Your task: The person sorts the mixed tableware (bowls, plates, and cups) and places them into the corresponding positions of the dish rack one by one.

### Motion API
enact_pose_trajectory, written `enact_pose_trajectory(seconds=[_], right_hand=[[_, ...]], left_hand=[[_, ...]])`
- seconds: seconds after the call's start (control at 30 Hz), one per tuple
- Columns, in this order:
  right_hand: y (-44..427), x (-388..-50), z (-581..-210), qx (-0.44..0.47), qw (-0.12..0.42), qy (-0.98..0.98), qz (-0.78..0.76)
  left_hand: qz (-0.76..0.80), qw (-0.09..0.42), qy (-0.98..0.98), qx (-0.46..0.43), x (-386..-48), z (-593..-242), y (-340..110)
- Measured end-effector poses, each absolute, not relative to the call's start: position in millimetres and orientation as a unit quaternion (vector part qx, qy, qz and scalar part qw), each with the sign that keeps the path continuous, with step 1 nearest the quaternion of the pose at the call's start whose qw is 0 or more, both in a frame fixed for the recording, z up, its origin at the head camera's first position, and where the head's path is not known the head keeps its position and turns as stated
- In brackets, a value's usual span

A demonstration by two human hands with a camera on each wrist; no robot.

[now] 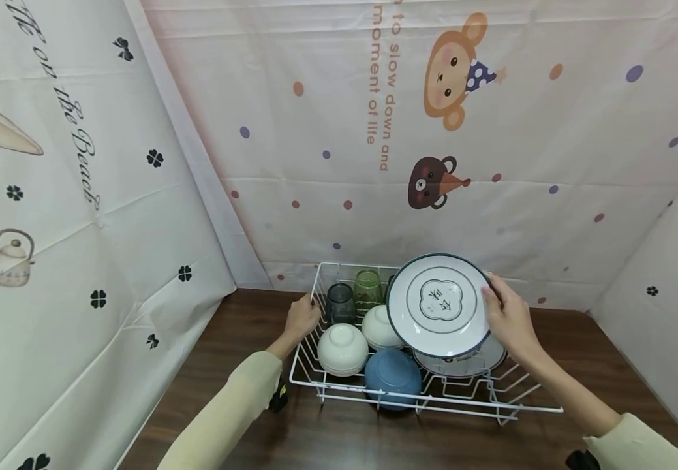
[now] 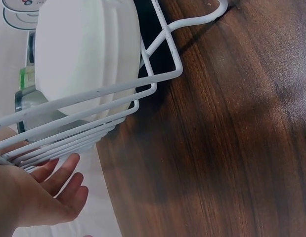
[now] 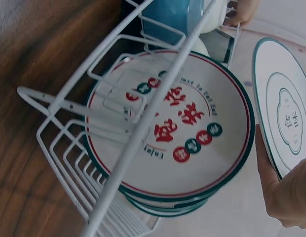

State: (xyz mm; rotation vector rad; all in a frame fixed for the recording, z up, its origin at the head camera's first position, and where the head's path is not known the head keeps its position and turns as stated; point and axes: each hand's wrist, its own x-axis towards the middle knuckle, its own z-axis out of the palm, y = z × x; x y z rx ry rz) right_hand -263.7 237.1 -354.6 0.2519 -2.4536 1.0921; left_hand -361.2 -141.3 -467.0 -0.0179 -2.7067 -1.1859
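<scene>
A white wire dish rack [image 1: 462,399] stands on the table. My left hand [image 1: 303,316] grips its left side; in the left wrist view, the fingers [image 2: 64,177] are outside the wires. At the rack's right half, my right hand [image 1: 511,320] holds a white plate [image 1: 440,303] with a dark rim by its right edge. That plate is tilted, its marked underside towards the head camera. Below it, more plates [image 1: 470,362] lean in the rack; the right wrist view shows the front one's red and green print [image 3: 192,118]. Part of this stack is hidden from the head view.
Left in the rack are two upturned white bowls [image 1: 342,349], a blue bowl [image 1: 393,375] in front, a dark glass [image 1: 340,303] and a green glass [image 1: 368,288] behind. Patterned cloth [image 1: 327,215] hangs behind the brown wooden table [image 1: 350,437] and along both sides.
</scene>
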Motion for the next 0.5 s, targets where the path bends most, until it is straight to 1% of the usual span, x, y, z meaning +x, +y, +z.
enact_pose_trajectory(seconds=[0.3, 0.4, 0.5], right_hand=[[229.5, -261.3, -359.0, 0.082, 0.245, -0.887, 0.382], [227.9, -260.6, -361.4, 0.081, 0.250, -0.886, 0.382], [225.5, -261.0, -362.9, 0.080, 0.249, -0.887, 0.380]], left_hand=[[-0.402, 0.083, -0.912, -0.005, -357.8, -464.4, -139.4], [-0.397, 0.089, -0.914, -0.007, -357.0, -465.1, -139.2], [-0.389, 0.084, -0.917, -0.013, -358.2, -464.4, -140.7]])
